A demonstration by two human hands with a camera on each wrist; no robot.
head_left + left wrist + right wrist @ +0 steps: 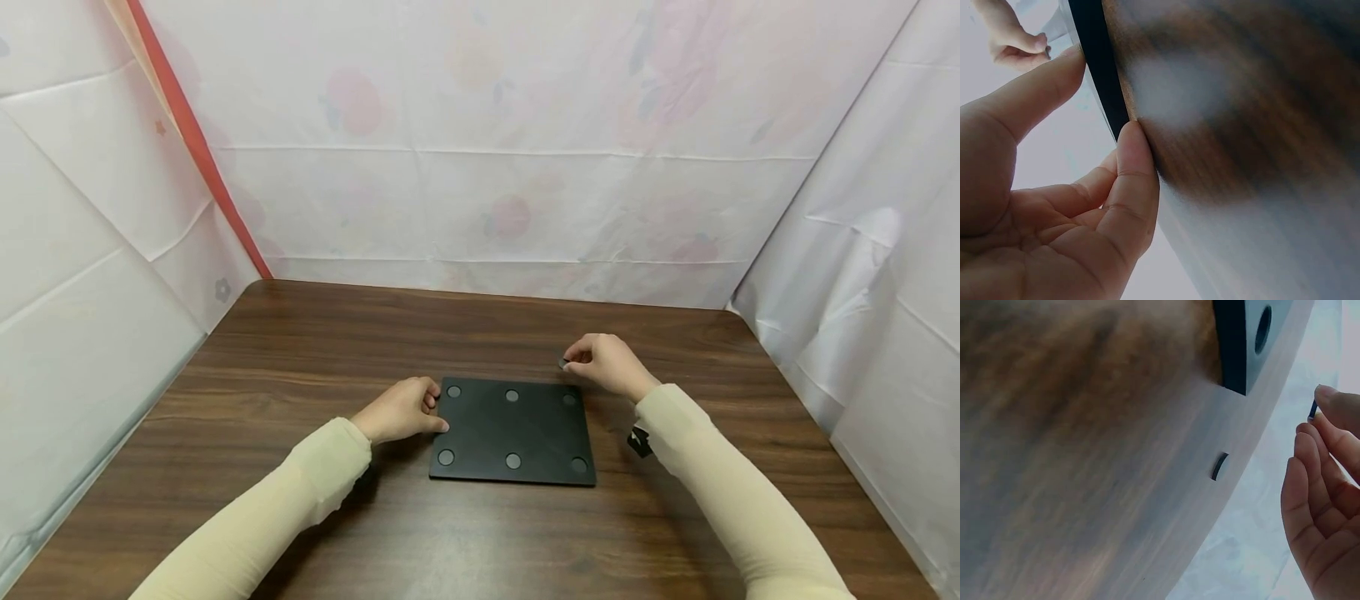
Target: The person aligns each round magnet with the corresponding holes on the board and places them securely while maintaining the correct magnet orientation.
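A flat black rectangular board (514, 429) lies on the table, with several round spots along its near and far edges. The two round spots at its right end look darker than the others. My left hand (402, 409) holds the board's left edge, thumb at its top face and fingertips against the side. Beyond the far right corner, my right hand (609, 365) pinches a small dark disc (1313, 410) between thumb and fingers, held up off the table. Another small dark thin piece (1220, 467) lies on the table near the board's corner in the right wrist view.
The brown wood-grain table (337, 333) extends around the board on all sides. White patterned cloth (480, 208) hangs behind it and at both sides, with a red strip (198, 142) at the left corner. A black strap (639, 442) shows at the right sleeve.
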